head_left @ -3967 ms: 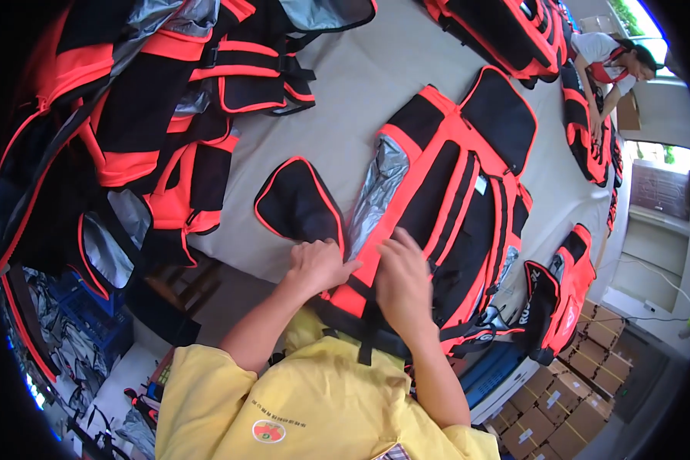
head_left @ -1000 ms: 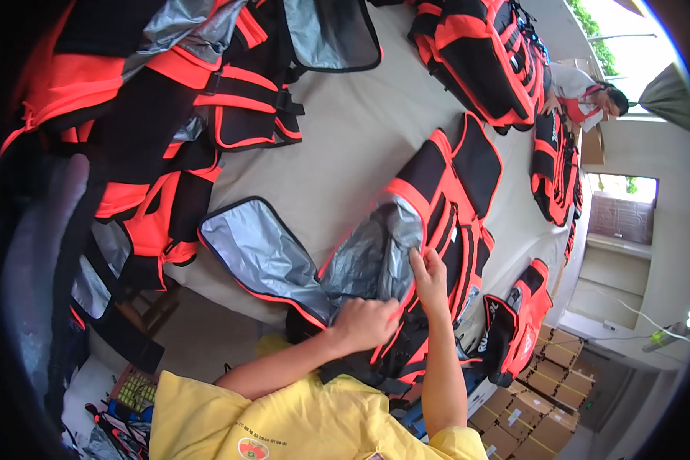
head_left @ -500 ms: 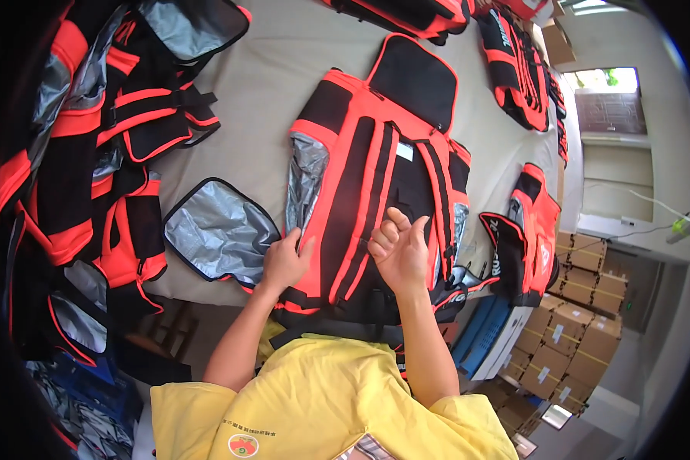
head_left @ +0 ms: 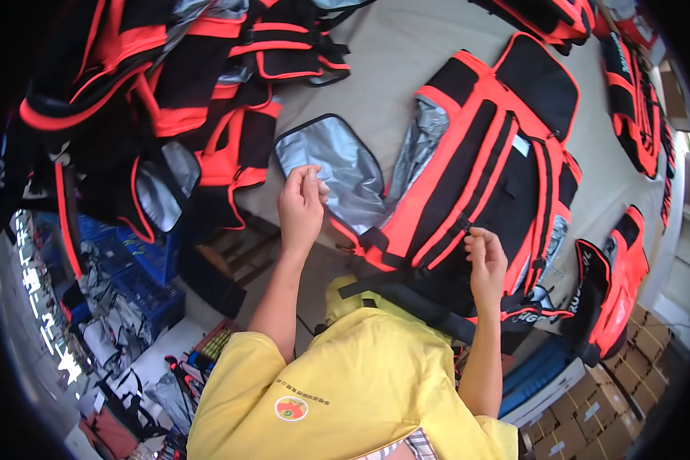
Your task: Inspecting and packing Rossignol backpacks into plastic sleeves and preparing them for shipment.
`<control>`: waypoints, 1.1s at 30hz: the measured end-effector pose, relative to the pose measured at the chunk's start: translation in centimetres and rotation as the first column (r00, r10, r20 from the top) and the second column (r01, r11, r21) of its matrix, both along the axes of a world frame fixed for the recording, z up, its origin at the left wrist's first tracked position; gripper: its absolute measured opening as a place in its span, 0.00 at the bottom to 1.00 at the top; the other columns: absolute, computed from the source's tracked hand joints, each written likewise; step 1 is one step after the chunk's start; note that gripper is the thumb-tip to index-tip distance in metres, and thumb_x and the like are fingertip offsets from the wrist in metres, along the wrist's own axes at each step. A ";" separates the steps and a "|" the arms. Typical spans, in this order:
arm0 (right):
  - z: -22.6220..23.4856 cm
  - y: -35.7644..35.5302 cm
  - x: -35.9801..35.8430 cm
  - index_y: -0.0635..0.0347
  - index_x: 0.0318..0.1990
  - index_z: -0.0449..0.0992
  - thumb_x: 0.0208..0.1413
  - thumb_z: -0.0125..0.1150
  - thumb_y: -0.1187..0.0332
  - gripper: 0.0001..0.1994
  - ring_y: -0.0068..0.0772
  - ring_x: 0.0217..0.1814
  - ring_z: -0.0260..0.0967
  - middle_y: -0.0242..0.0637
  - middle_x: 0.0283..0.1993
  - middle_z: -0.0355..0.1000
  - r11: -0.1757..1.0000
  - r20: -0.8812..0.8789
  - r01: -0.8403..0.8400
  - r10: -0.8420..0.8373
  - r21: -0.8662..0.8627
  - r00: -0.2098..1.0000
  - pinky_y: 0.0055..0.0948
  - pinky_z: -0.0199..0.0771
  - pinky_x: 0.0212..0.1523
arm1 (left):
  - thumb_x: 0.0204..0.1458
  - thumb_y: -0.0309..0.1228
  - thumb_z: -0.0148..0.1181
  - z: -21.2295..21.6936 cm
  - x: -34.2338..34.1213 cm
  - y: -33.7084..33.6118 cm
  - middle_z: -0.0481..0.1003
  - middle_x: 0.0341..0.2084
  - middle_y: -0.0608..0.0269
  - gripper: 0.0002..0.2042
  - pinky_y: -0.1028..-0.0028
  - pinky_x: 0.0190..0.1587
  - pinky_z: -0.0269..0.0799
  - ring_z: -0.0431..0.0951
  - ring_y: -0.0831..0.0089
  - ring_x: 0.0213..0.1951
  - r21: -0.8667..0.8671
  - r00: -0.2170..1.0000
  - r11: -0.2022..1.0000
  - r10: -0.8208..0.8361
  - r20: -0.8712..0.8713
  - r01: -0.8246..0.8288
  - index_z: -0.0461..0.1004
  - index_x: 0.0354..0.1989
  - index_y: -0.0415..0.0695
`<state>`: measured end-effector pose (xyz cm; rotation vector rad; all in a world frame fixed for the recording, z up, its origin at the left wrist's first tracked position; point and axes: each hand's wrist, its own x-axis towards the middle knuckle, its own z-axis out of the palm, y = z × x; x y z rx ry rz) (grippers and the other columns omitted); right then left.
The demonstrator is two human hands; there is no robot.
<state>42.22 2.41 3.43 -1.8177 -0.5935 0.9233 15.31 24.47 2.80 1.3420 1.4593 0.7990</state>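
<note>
A red-orange and black backpack point(head_left: 445, 180) lies on the pale table with its straps facing up. Its black top flap point(head_left: 539, 86) is spread away from me, and a silver-lined flap point(head_left: 333, 161) lies out to the left. Over the edge of that lining is my left hand point(head_left: 302, 205), its fingers curled together; whatever they may pinch is too small to make out. My right hand point(head_left: 486, 264) is closed above the pack's lower part, fingertips beside the small black buckle point(head_left: 464, 223) of a shoulder strap point(head_left: 475, 195). Whether they grip the buckle is unclear.
Several similar backpacks point(head_left: 207, 84) are heaped at the left. Another red-orange and black pack point(head_left: 619, 284) lies at the right, with more along the far side. Blue crates point(head_left: 142, 284) stand below left, and cardboard boxes point(head_left: 590, 410) are stacked at lower right.
The view has swung left, so the pack appears farther right. My left hand has come off the pack's side and curled up; my right hand has turned and lowered toward the strap buckle.
</note>
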 end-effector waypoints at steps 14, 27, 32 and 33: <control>1.9 -2.8 -1.4 0.64 0.46 0.81 0.68 0.63 0.72 0.06 0.51 0.61 0.76 0.45 0.53 0.79 0.915 0.537 -0.403 0.356 -0.032 0.765 0.42 0.77 0.61 | 0.60 0.18 0.56 -2.3 -3.8 -6.5 0.81 0.53 0.52 0.14 0.53 0.67 0.68 0.73 0.46 0.64 0.307 0.776 0.768 -0.361 -0.516 0.562 0.82 0.51 0.38; 1.3 -7.2 -4.5 0.68 0.51 0.79 0.67 0.63 0.79 0.08 0.38 0.41 0.79 0.47 0.45 0.79 0.999 0.508 0.020 -0.033 0.031 0.861 0.30 0.80 0.45 | 0.52 0.49 0.74 -1.7 11.6 -15.8 0.72 0.43 0.54 0.42 0.62 0.40 0.74 0.74 0.58 0.42 0.071 0.283 0.380 -0.538 -0.794 0.922 0.67 0.71 0.39; 0.2 -8.6 -6.7 0.67 0.51 0.79 0.67 0.63 0.79 0.08 0.42 0.43 0.80 0.47 0.45 0.78 0.996 0.542 0.042 0.006 -0.077 0.840 0.33 0.81 0.44 | 0.53 0.41 0.72 -2.1 11.9 -14.9 0.71 0.41 0.52 0.39 0.60 0.41 0.76 0.76 0.56 0.42 0.110 0.321 0.335 -0.679 -0.660 0.936 0.65 0.73 0.38; 0.2 -8.5 -6.9 0.67 0.51 0.79 0.67 0.63 0.79 0.08 0.42 0.43 0.80 0.47 0.45 0.78 0.996 0.541 0.046 -0.001 -0.070 0.841 0.33 0.81 0.44 | 0.54 0.40 0.72 -2.0 11.7 -14.7 0.71 0.42 0.51 0.39 0.60 0.40 0.77 0.77 0.56 0.43 0.108 0.314 0.325 -0.691 -0.651 0.939 0.65 0.73 0.38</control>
